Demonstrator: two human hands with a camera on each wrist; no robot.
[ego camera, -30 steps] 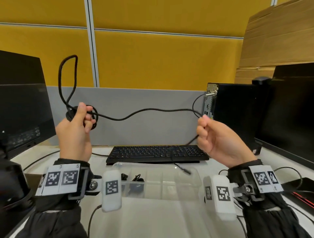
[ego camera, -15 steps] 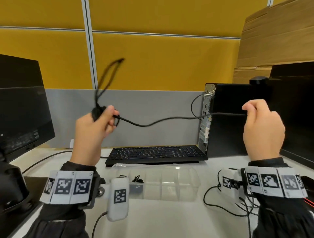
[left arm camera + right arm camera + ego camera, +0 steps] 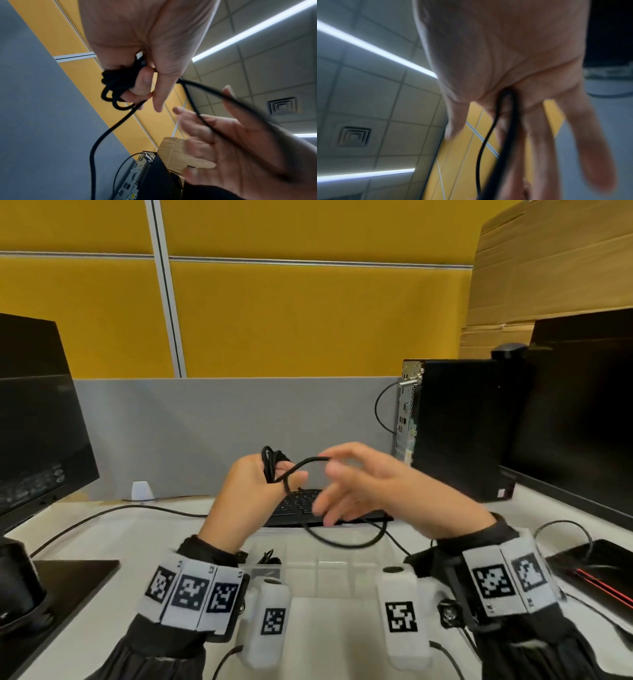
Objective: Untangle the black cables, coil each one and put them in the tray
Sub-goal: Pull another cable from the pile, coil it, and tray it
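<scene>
Head view showed the left hand (image 3: 245, 494) gripping the coiled black cable (image 3: 272, 469) at frame centre; its free run extended rightward, draped over the spread fingers of the right hand (image 3: 373, 487), above the clear tray (image 3: 329, 573).

Black cable (image 3: 274, 465) against yellow panels (image 3: 308, 320)

Wrist bands (image 3: 191, 597) are showing black-and-white square markers; a grey divider (image 3: 205, 433) is sitting below; the tray (image 3: 335, 573) seems clear.
</scene>
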